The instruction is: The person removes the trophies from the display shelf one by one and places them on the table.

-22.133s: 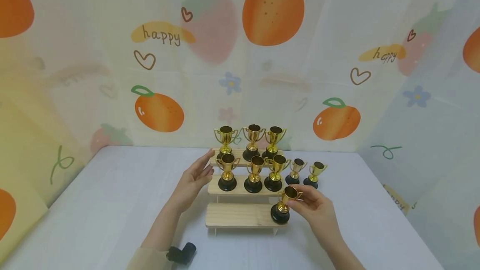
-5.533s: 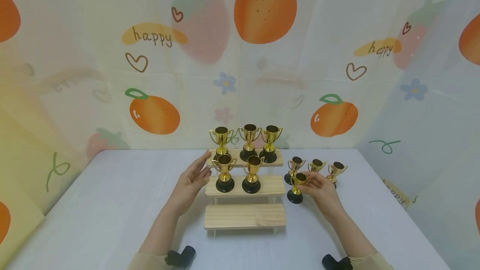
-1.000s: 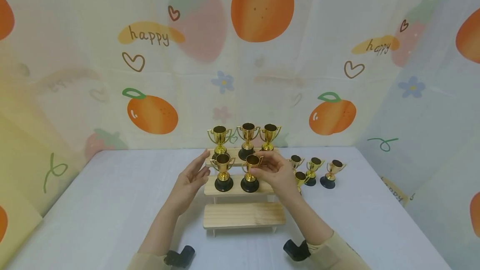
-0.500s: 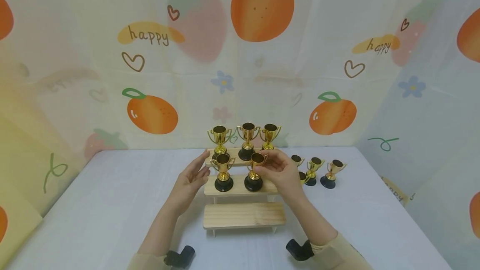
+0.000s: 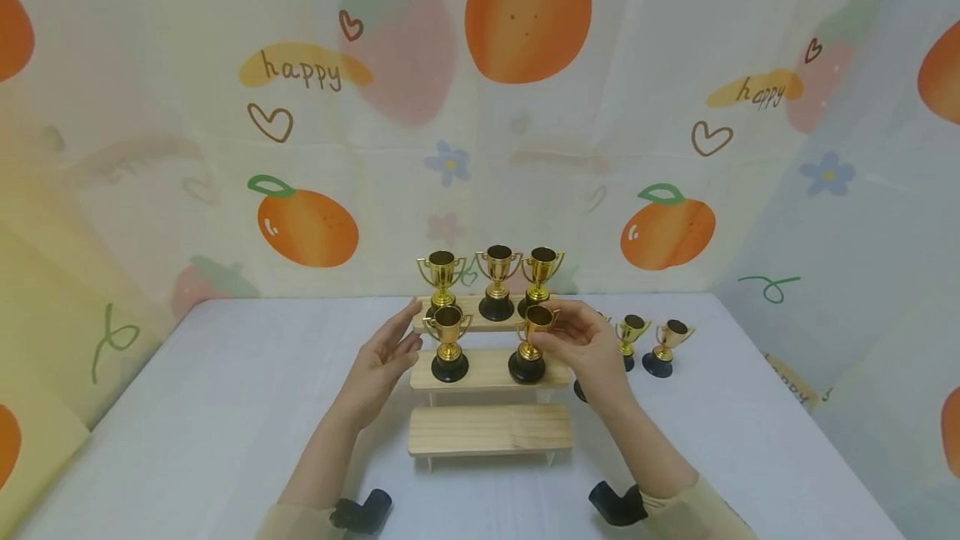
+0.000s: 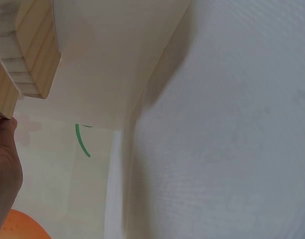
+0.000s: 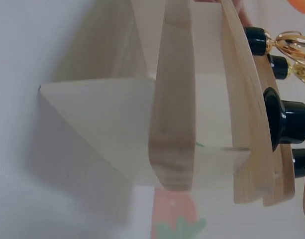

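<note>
A three-tier wooden stand holds small gold trophy cups with black bases. My right hand pinches one trophy by its cup and handle at the right part of the middle tier. In the right wrist view this trophy's black base is close to the shelf edge; whether it touches the wood I cannot tell. Another trophy stands at the left of that tier, and three stand on the top tier. My left hand touches the top tier's left end with extended fingers.
Right of the stand, trophies stand on the white tablecloth: one, another, and others mostly hidden behind my right hand. A patterned curtain hangs behind the table. A black device sits at each wrist.
Over the last second the pinched trophy has shifted right along the middle tier. Since the earliest frame, two trophies have gone from the stand to the table. My left hand has stayed put.
</note>
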{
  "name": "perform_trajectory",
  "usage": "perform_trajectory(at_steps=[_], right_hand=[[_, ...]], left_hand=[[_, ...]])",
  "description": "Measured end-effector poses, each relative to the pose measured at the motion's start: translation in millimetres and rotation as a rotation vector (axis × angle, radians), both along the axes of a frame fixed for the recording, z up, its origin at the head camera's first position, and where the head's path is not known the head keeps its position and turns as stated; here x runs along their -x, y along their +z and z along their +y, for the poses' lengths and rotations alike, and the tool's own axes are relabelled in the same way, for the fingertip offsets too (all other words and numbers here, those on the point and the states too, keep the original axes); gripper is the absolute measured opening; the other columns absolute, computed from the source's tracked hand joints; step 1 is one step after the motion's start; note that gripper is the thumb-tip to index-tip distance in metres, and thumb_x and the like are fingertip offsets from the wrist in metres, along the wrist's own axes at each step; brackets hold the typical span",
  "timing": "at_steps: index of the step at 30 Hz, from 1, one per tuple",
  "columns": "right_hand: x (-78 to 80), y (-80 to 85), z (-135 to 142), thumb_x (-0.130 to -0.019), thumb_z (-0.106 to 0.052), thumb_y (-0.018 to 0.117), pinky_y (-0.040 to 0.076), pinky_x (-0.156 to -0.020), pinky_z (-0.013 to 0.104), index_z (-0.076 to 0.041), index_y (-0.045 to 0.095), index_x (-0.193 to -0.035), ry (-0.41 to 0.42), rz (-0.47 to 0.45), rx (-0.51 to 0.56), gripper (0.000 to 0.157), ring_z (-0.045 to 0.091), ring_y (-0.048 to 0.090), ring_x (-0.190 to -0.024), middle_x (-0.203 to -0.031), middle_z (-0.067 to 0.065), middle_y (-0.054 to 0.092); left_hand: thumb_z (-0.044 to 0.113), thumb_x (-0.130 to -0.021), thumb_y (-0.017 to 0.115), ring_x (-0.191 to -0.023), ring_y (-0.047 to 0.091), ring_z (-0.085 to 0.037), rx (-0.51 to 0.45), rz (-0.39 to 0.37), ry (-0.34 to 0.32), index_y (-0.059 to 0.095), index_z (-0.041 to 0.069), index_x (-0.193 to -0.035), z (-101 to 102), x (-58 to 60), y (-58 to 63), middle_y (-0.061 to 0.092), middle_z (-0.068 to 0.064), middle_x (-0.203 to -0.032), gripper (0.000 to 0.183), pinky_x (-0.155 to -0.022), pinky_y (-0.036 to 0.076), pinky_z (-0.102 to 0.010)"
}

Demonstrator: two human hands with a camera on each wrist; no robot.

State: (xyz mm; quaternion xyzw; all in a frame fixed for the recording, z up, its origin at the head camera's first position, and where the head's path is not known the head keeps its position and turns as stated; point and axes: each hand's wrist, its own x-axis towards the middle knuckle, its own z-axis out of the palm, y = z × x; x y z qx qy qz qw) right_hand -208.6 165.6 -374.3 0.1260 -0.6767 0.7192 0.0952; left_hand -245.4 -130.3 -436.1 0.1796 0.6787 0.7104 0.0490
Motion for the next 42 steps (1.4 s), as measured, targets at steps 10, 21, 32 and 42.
perform_trajectory(at_steps=[10,21,32,42], right_hand=[[-2.4,-0.7,16,-0.081,-0.003,0.078,0.062,-0.081,0.016,-0.007,0.064,-0.118,-0.046,-0.029,-0.037,0.039,0.002,0.069,-0.092,-0.100,-0.014,0.072],[-7.5,-0.2,34,-0.083,-0.002,0.075,0.061,-0.080,0.013,-0.008,0.065,-0.116,-0.117,-0.018,-0.059,0.035,0.000,0.068,-0.090,-0.098,-0.015,0.072],[-9.6,2.1,50,-0.085,-0.003,0.074,0.061,-0.080,0.013,-0.008,0.065,-0.114,-0.187,-0.019,-0.075,0.031,0.000,0.069,-0.092,-0.097,-0.017,0.073],[-13.5,3.3,61,-0.084,-0.003,0.075,0.060,-0.082,0.011,-0.001,0.063,-0.117,-0.255,-0.005,-0.113,0.035,-0.001,0.069,-0.092,-0.098,-0.017,0.072]], left_hand=[[-0.007,-0.096,0.046,-0.151,0.025,-0.034,0.000,0.018,-0.004,0.026,0.016,-0.157,0,0.6,-1.3,0.013,-0.001,-0.169,0.069,-0.111,0.040,-0.010],[-0.009,-0.096,0.045,-0.151,0.024,-0.033,-0.010,0.016,-0.012,0.026,0.016,-0.157,0,0.6,-0.7,0.012,0.000,-0.169,0.069,-0.112,0.039,-0.010],[-0.010,-0.095,0.044,-0.152,0.025,-0.029,-0.028,-0.008,-0.007,0.027,0.016,-0.157,0,-2.1,1.6,0.013,0.003,-0.169,0.070,-0.112,0.039,-0.010],[-0.010,-0.095,0.046,-0.151,0.026,-0.030,-0.025,0.004,-0.012,0.027,0.017,-0.157,-1,-1.1,0.3,0.014,0.002,-0.169,0.069,-0.112,0.039,-0.011]])
